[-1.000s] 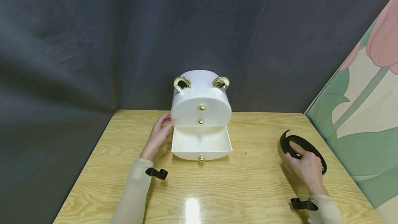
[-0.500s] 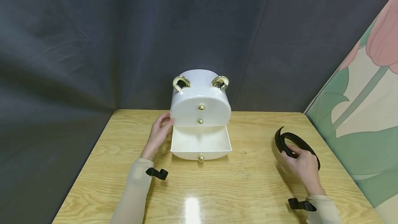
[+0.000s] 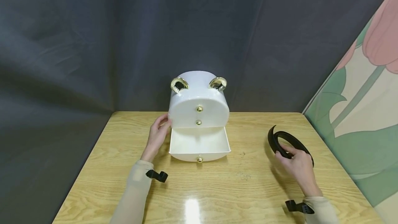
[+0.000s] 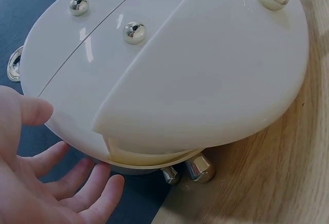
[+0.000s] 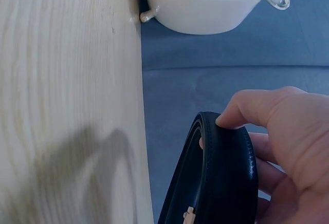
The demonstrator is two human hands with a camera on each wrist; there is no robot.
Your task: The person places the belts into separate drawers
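Note:
A white rounded drawer box (image 3: pixel 200 113) with gold ear-like rings and gold knobs stands at the back of the table. Its bottom drawer (image 3: pixel 214 156) is pulled out, and the bare white inside shows. At the box's left side rests my left hand (image 3: pixel 157 136); in the left wrist view its fingers (image 4: pixel 95 190) are loosely bent along the curved edge, thumb apart. Off to the right, my right hand (image 3: pixel 298 168) pinches a coiled black leather belt (image 3: pixel 296 142) between thumb and fingers. Stitching and a small gold-coloured metal piece (image 5: pixel 189 215) show on the belt in the right wrist view.
The wooden table (image 3: pixel 248 189) ends at a dark curtain (image 3: pixel 264 44) behind the box. A floral panel (image 3: pixel 367 120) borders the right side. Small gold feet (image 4: pixel 200 167) hold up the box.
My right hand has carried the belt a little to the left, toward the box. The left hand stays at the box's side, and the drawer remains pulled out.

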